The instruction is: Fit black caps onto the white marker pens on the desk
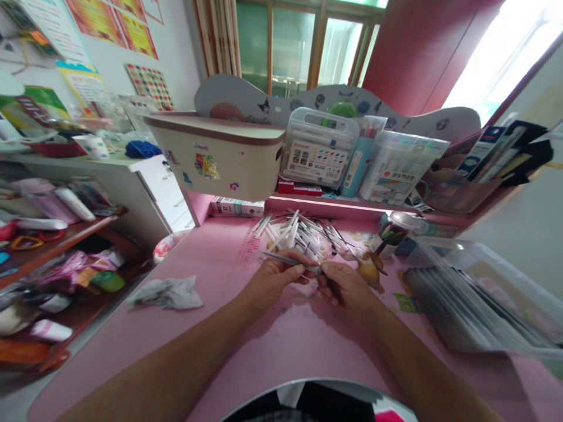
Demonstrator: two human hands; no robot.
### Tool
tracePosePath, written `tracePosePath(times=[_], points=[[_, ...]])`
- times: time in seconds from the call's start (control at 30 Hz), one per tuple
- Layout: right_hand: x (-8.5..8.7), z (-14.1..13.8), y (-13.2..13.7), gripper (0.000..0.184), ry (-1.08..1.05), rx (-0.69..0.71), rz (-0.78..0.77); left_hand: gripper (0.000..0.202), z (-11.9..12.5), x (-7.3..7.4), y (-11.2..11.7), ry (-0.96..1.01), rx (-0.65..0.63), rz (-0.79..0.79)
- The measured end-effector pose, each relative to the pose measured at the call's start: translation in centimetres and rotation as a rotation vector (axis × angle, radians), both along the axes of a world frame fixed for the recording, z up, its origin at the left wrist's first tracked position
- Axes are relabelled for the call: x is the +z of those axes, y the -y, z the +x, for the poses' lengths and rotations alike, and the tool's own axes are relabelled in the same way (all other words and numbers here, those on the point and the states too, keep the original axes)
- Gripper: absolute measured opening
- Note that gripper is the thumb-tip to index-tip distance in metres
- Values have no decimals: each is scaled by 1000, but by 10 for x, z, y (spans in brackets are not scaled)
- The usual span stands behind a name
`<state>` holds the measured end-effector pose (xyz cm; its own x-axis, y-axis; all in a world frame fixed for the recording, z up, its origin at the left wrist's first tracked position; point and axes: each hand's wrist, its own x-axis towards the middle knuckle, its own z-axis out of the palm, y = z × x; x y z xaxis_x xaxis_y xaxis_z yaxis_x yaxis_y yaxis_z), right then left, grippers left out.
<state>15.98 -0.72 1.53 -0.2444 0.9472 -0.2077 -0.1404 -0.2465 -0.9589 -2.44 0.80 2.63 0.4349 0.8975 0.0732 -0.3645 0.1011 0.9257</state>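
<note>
My left hand (284, 272) is closed on a slim, pale grey pen-like stick (276, 256), whose far end points left past my fingers. My right hand (345, 284) is pinched at the stick's near end, close to my left fingertips; the exact contact is partly covered by the fingers. Just beyond both hands lies a loose pile of slim white and dark pen-like pieces (292, 231) on the pink desk (246, 346). To the right, a clear plastic box (444, 249) contains rows of dark, slim sticks.
A crumpled white cloth (176, 293) lies at left. On the shelf behind stand a cream bin (224, 158), a clear marker case (321, 146) and more pen packs (402, 167). A jar of pens (393, 228) stands back right. A cluttered wooden shelf (65, 240) is far left.
</note>
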Motion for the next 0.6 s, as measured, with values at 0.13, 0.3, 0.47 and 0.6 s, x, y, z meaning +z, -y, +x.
tracePosePath(times=[0.13, 0.3, 0.47, 0.6], points=[[2, 6, -5, 42, 176, -24, 86, 17, 0, 1, 0, -18, 7, 25], [11, 22, -13, 8, 700, -49, 553, 15, -1, 3, -3, 0, 97, -15], [12, 26, -9, 20, 1105, 215, 740, 21, 2, 5, 2, 34, 80, -140], [4, 24, -10, 22, 1211, 168, 688, 19, 3, 6, 2, 35, 163, -146]])
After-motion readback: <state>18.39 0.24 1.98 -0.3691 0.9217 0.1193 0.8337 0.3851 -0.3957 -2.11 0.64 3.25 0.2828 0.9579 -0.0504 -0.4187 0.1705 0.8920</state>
